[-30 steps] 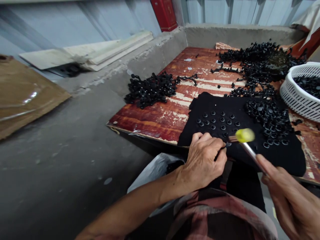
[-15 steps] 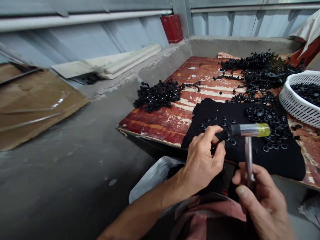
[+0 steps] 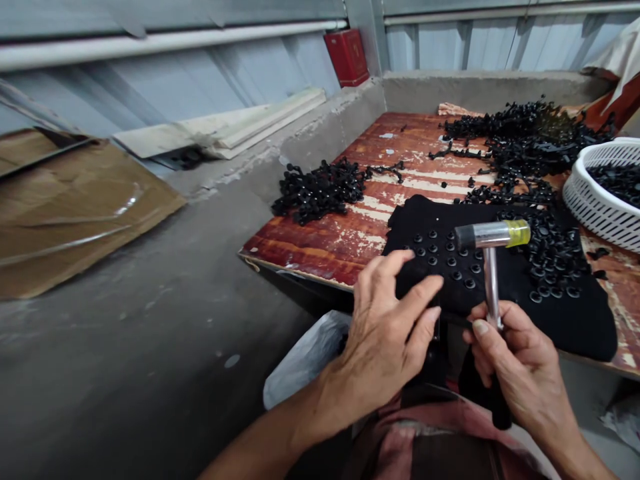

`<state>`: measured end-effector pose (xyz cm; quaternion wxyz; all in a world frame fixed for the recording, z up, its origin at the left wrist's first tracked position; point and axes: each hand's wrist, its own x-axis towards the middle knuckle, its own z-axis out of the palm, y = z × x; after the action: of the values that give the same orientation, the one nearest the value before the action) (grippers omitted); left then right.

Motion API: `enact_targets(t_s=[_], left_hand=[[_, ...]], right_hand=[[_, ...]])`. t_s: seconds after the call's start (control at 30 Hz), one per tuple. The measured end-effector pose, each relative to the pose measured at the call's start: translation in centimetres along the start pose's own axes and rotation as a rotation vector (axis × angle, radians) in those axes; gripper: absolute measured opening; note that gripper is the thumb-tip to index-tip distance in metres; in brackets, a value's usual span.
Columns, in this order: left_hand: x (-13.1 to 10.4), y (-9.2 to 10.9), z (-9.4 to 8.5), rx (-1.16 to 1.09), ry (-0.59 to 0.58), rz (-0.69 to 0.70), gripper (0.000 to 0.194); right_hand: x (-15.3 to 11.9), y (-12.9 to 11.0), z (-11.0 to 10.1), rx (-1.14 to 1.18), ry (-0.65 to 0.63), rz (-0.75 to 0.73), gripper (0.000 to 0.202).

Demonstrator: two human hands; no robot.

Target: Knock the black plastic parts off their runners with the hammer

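Observation:
My right hand point(image 3: 520, 360) is wrapped round the handle of a small hammer point(image 3: 493, 267), whose metal head has a black face on the left and a yellow one on the right. At the front edge of a black cloth point(image 3: 505, 300), my left hand point(image 3: 390, 320) has its fingers spread, with nothing visible held between them. Several small round black parts point(image 3: 457, 275) sit in rows on the cloth, just beyond my left fingers. A heap of similar black parts point(image 3: 555, 257) covers the cloth's right side.
The worn red board point(image 3: 310, 250) carries a pile of black pieces point(image 3: 320, 190) at left and a larger pile point(image 3: 530, 143) at the back. A white basket point(image 3: 600, 207) stands at right. Below the board's edge hangs a whitish bag point(image 3: 305, 363).
My left hand has moved left and its fingers have spread from a near pinch. My right hand and the hammer have risen slightly, and the hammer head has shifted left.

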<state>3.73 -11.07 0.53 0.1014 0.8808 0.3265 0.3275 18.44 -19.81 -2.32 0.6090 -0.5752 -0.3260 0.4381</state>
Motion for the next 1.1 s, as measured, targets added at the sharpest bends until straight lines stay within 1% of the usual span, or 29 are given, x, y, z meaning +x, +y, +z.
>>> enact_targets(t_s=[0.07, 0.1, 0.13, 0.17, 0.27, 0.4, 0.47, 0.57, 0.67, 0.77, 1.1], left_hand=[[0.1, 0.1, -0.6, -0.052, -0.127, 0.158, 0.023], [0.3, 0.2, -0.8, -0.111, -0.199, 0.204, 0.02], [0.5, 0.3, -0.8, -0.17, -0.251, 0.219, 0.018], [0.8, 0.4, -0.6, -0.217, -0.275, 0.209, 0.016], [1.7, 0.3, 0.3, -0.274, -0.229, 0.092, 0.014], [3.0, -0.2, 1.9, -0.31, -0.209, -0.142, 0.009], [3.5, -0.4, 2.5, -0.352, -0.206, -0.197, 0.009], [3.9, -0.2, 3.1, -0.375, -0.201, -0.218, 0.008], [4.0, -0.1, 3.4, -0.37, -0.201, -0.223, 0.009], [4.1, 0.0, 3.6, -0.358, -0.197, -0.226, 0.009], [4.3, 0.1, 4.0, -0.333, -0.193, -0.238, 0.009]], right_hand=[[0.2, -0.4, -0.2, 0.022, -0.043, 0.018, 0.024], [0.4, -0.5, -0.3, 0.03, -0.061, 0.02, 0.025], [0.5, -0.6, -0.3, 0.034, -0.071, 0.018, 0.025], [0.6, -0.7, -0.4, 0.032, -0.067, 0.01, 0.025], [0.6, -0.7, -1.2, -0.009, 0.008, -0.033, 0.021], [-0.3, 0.0, -3.3, -0.092, 0.226, -0.088, 0.02], [-0.9, 0.3, -4.2, -0.08, 0.305, -0.08, 0.018], [-1.6, 0.9, -5.0, -0.04, 0.351, -0.057, 0.016], [-1.9, 1.4, -5.1, -0.009, 0.371, -0.043, 0.017], [-1.9, 1.6, -5.1, 0.011, 0.375, -0.025, 0.017], [-2.2, 1.6, -5.2, -0.038, 0.377, 0.015, 0.018]])
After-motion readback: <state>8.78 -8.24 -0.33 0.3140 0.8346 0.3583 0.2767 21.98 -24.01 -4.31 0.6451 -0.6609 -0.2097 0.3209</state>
